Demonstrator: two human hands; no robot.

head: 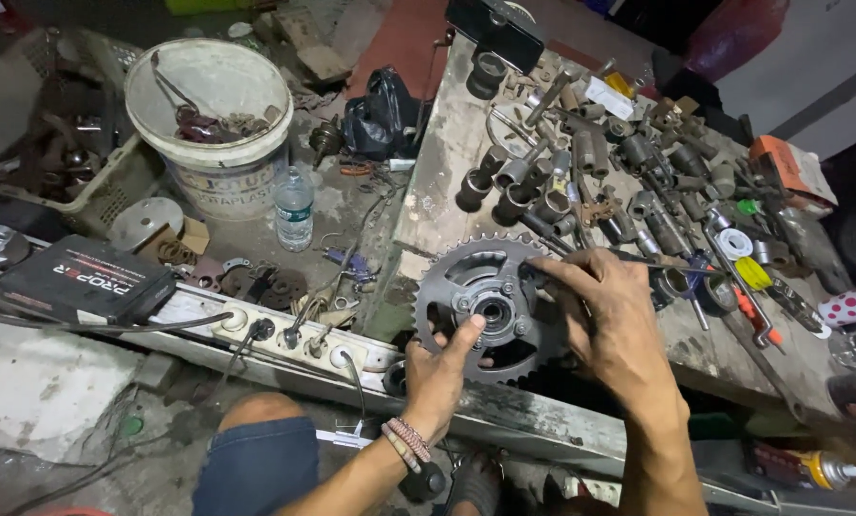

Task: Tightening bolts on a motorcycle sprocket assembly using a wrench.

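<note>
A dark toothed sprocket [466, 277] with a hub and bearing at its middle stands at the near edge of a dirty workbench [447, 162]. My left hand [439, 375] holds its lower rim, thumb pressed near the hub. My right hand [605, 315] lies over the sprocket's right side, fingers closed on a thin dark tool whose tip points at the hub's upper right. Beaded bands sit on my left wrist.
Several sockets and metal fittings [590, 182] crowd the bench. A white bucket [210, 124] of parts, a water bottle [294, 208], a black box [82, 277], a power strip [284, 336] and a spray can [815, 468] surround it.
</note>
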